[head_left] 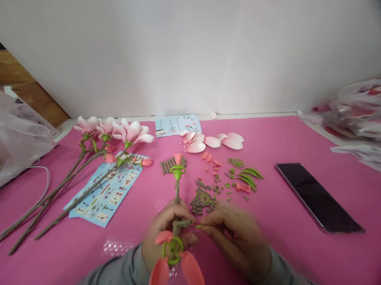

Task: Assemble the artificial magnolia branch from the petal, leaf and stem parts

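Note:
My left hand (163, 228) is wrapped round a brown toy flower stem (177, 193). At the stem's top is a coral bud (177, 159) over a green ring piece. A short side branch (184, 223) points right, and a second flower head (173, 250) with a green ring and coral petals (193, 272) hangs toward me. My right hand (236, 234) pinches a small thin green piece (201, 226) between thumb and finger, its tip just right of the side branch's end, with a small gap between them. Small brown stem pieces (200, 198) lie beyond my hands.
Finished pink magnolia stems (70, 183) lie at left, over instruction sheets (107, 197). Another leaflet (178, 125) and loose pale petals (212, 142) are at the back. Green leaves (248, 177) lie right of centre, a phone (317, 196) further right. Plastic bags (12, 137) stand at the left edge.

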The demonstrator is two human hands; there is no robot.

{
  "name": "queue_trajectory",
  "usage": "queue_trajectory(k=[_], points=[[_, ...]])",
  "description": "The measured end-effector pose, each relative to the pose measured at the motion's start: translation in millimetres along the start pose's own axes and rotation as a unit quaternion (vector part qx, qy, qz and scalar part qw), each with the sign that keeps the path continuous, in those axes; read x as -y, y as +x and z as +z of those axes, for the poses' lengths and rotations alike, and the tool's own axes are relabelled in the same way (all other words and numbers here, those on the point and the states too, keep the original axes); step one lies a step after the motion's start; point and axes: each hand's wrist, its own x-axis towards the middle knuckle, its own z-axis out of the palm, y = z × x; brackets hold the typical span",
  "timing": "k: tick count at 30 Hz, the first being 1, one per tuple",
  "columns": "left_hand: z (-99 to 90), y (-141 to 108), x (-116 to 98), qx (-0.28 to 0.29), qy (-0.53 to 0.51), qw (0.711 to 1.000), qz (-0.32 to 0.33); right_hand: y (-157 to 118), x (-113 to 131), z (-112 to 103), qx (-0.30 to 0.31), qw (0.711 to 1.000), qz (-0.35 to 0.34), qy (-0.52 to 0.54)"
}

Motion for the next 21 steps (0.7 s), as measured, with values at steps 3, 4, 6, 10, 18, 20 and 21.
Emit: queue_trajectory(k=[3, 4, 6, 10, 18, 20, 21], points=[[-0.3, 1, -4, -0.012, 0.024, 1.000, 0.003, 0, -2, 5, -0.001, 1.000, -0.007, 0.002], [-0.3, 1, -4, -0.016, 0.029, 0.999, 0.009, 0, -2, 6, -0.001, 1.000, -0.007, 0.003], [0.1, 2, -3, -0.027, 0.038, 0.999, 0.015, -1, -3, 7, -0.004, 1.000, -0.005, 0.010], [0.0, 2, -1, -0.055, 0.072, 0.996, 0.012, -4, -1, 8, 0.014, 0.999, 0.031, 0.035], [-11.1, 1, 6, -0.143, 0.141, 0.979, -0.040, -9, -10, 15, 0.038, 0.963, 0.163, 0.213], [-13.2, 2, 8, -0.132, 0.146, 0.980, -0.033, -9, -12, 15, 0.033, 0.933, 0.232, 0.272], [-13.6, 2, 9, -0.129, 0.144, 0.981, -0.029, -8, -12, 15, 0.027, 0.913, 0.266, 0.308]])
